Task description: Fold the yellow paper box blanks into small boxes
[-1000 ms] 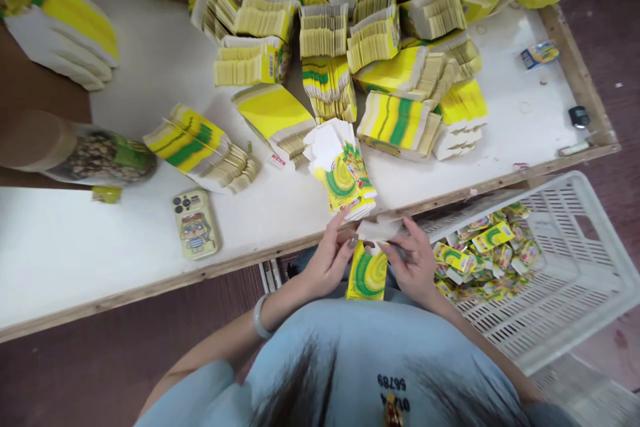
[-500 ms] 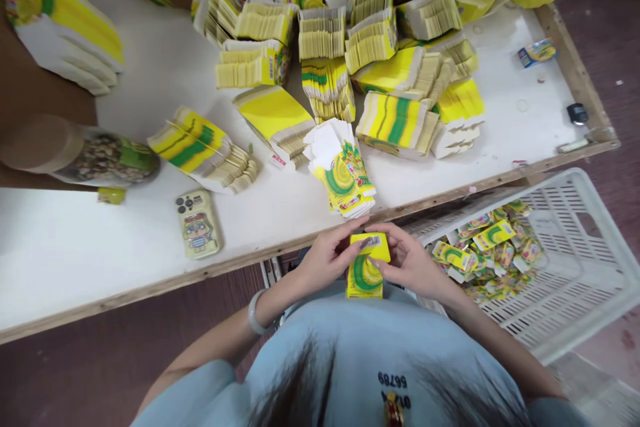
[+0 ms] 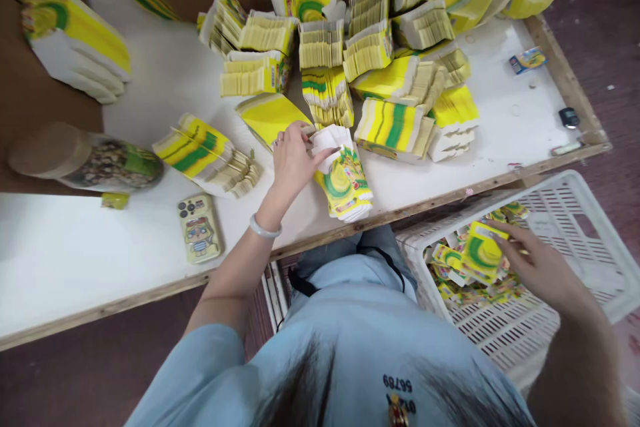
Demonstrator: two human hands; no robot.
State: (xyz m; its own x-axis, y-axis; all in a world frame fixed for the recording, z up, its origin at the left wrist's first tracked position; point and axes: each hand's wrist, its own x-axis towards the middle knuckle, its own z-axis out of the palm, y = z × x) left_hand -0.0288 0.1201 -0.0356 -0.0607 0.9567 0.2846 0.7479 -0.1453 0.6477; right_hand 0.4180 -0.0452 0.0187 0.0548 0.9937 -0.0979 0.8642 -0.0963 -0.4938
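My left hand is at the near end of a fanned pile of flat yellow-and-green cartons on the table. Its thumb lies over the white flaps and its fingers curl at their edge, gripping a flat carton. Out to the right, my right hand pinches a small yellow box with a green swirl by its right side. That box is over the white plastic crate, above a heap of similar boxes.
Bundles of flat cartons cover the back of the white table. A phone and a lidded jar are at left. The wooden table edge runs between table and crate. A small blue box lies far right.
Both hands were together on a yellow box at my body. My right hand has carried the box right, over the crate; my left hand has moved up to the flat cartons.
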